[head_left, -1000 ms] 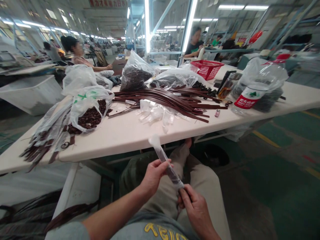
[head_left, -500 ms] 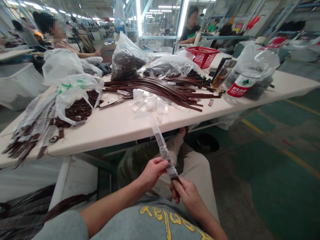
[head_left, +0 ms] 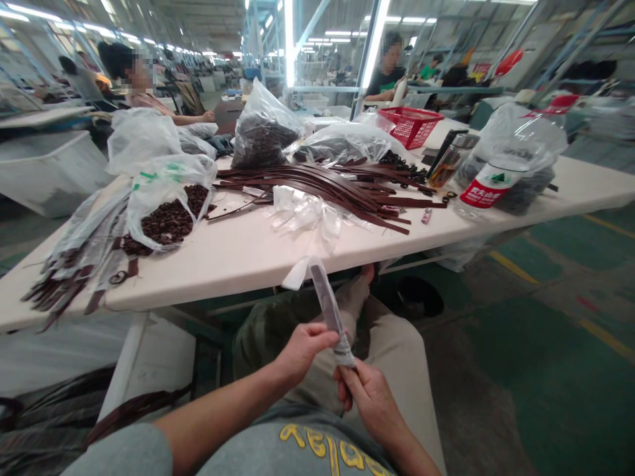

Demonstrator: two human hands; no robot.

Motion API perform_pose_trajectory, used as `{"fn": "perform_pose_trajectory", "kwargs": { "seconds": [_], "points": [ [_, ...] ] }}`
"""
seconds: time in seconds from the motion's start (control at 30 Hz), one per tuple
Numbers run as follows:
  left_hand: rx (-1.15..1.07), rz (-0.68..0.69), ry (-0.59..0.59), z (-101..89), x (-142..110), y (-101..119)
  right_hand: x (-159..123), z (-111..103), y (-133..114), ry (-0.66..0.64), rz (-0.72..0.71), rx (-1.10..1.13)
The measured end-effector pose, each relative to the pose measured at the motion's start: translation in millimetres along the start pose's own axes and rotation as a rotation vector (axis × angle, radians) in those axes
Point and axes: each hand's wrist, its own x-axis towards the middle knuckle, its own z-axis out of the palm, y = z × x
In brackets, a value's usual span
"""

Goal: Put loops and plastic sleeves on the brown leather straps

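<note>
Above my lap a flat brown strap stands tilted away from me inside a clear plastic sleeve. The sleeve's loose end flops to the left near the table edge. My left hand pinches the sleeved strap between thumb and fingers, where the plastic is bunched. Just below it, my right hand is closed around the strap's lower end, which its fingers mostly hide. On the table ahead lie a pile of loose brown straps and a heap of clear plastic sleeves.
Sleeved straps lie at the table's left, beside an open plastic bag of small brown pieces. A red basket, a glass bottle and a large plastic bottle stand at right. Co-workers sit beyond the table.
The sleeve, wrinkled along the strap before, now lies smoother over its upper part and bunches near my hands. Its loose end has swung left. The view has shifted slightly.
</note>
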Motion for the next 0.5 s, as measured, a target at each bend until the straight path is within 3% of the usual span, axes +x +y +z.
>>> {"fn": "perform_pose_trajectory", "kwargs": {
  "seconds": [0.1, 0.27, 0.43, 0.5],
  "points": [
    [-0.040, -0.046, -0.064, 2.7, -3, -3, 1, -1, 0, 0.001, -0.030, -0.048],
    [-0.179, 0.125, 0.177, -1.5, 10, 16, -2, 3, 3, -0.053, -0.012, -0.064],
    [-0.097, -0.047, 0.007, 1.7, -4, -4, -2, 1, 2, -0.012, -0.027, -0.079],
    [-0.108, -0.030, 0.015, 1.8, -5, -3, -3, 0, 4, -0.018, -0.030, -0.087]
  ]
}}
